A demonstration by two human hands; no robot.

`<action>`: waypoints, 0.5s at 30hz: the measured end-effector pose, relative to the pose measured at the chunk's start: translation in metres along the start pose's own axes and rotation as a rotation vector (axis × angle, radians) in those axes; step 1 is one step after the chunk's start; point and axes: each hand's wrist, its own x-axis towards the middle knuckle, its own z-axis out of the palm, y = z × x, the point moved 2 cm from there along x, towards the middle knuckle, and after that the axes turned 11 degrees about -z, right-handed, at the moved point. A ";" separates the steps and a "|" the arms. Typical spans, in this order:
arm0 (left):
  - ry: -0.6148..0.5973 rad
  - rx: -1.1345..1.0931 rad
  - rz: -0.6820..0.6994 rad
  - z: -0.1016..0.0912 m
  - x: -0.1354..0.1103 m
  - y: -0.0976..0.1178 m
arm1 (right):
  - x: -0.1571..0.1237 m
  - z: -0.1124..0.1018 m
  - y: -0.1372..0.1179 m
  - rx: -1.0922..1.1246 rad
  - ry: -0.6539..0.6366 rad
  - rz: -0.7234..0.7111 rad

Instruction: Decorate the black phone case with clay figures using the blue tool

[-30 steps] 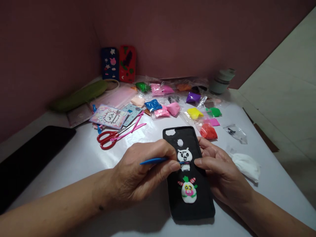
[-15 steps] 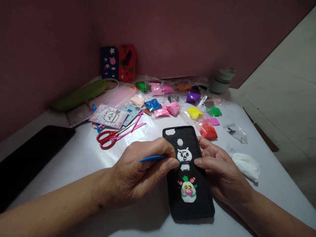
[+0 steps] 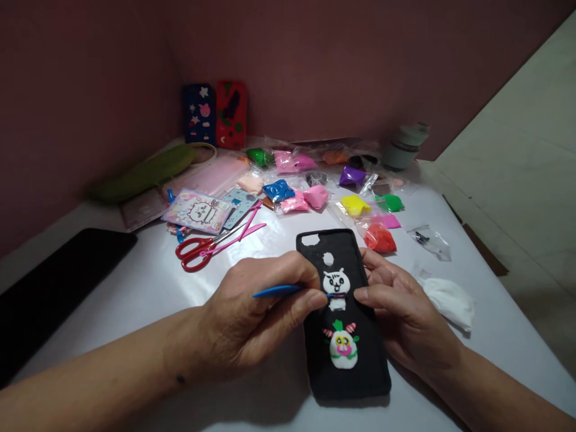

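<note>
A black phone case [image 3: 324, 381] lies tilted over the white table, bearing clay figures. My left hand [image 3: 265, 315] pinches a slim blue modelling tool [image 3: 276, 291], its tip at the neck of a white clay figure [image 3: 335, 282] with a black-lined face. Around the case's right edge my right hand [image 3: 400, 300] is closed, fingers behind it and thumb on its face near the tool tip. Lower on the case sits a second white figure [image 3: 344, 351] with red-striped horns, a green tuft and a pink mouth. A small white blob [image 3: 328, 259] is stuck above the figures.
Red-handled scissors [image 3: 195, 252] and a pink clay tool [image 3: 245, 233] lie left of the case beside picture cards [image 3: 200, 211]. Clay packets, including a yellow one [image 3: 355, 205], spread behind. Blue [image 3: 199, 114] and red [image 3: 231, 114] decorated cases lean on the wall. A white clay bag [image 3: 450, 303] lies right.
Almost nothing differs. The blue tool's rear end has shifted very slightly in my left hand; the phone case and my right hand stay in place.
</note>
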 end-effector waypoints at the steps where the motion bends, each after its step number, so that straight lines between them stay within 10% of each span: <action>1: 0.005 0.006 -0.001 0.000 0.000 0.000 | 0.000 0.000 0.000 -0.002 0.000 -0.002; 15: 0.032 -0.013 -0.061 -0.002 0.000 0.006 | 0.000 0.000 0.000 -0.027 0.027 0.012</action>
